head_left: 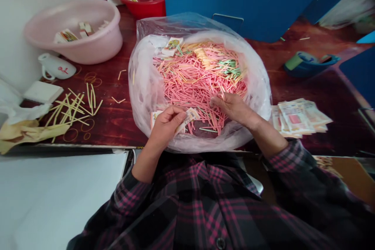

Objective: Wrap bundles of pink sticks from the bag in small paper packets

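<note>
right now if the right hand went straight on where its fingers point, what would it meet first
Probably the pink sticks heaped in the plastic bag; the right hand may be touching them, depth is unclear.

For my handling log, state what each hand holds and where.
Left hand: a small printed paper, by its left end. Right hand, at the pink sticks: any hold is unclear.

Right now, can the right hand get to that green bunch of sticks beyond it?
Probably yes: the green bunch lies exposed on the pile, beyond the right hand, with only loose sticks between.
</note>
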### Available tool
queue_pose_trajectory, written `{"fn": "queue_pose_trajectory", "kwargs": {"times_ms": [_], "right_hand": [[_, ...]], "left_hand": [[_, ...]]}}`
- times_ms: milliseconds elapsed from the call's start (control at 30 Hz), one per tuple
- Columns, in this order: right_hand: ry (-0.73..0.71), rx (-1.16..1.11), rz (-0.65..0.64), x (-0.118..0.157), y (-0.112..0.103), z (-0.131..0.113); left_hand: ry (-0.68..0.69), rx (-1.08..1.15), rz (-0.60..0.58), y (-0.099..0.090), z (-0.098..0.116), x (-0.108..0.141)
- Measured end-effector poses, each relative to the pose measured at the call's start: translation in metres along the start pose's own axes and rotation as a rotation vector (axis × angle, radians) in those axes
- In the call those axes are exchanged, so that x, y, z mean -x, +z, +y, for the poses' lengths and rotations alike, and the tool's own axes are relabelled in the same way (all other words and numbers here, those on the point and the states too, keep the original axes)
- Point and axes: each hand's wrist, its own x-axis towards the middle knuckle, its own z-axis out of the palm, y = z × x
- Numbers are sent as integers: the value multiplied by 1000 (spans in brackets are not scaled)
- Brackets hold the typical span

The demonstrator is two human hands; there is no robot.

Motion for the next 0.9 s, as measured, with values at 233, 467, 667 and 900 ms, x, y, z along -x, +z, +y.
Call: {"fn": "queue_pose_trajectory", "kwargs": {"times_ms": [233,467,667,900], "right_hand": [[46,-169,-168,7,3,-17],[-33,-231,-338,12,4,-21],[-43,-223,-400,10,12,-22],[75,-251,-339,13,-6,-15]], "left_hand": [[10,-20,-36,4,11,-1],[86,-98,-129,28,22,-20],[134,-108,-97,40,20,-29],[167,-232,-34,26,22,-38]]}}
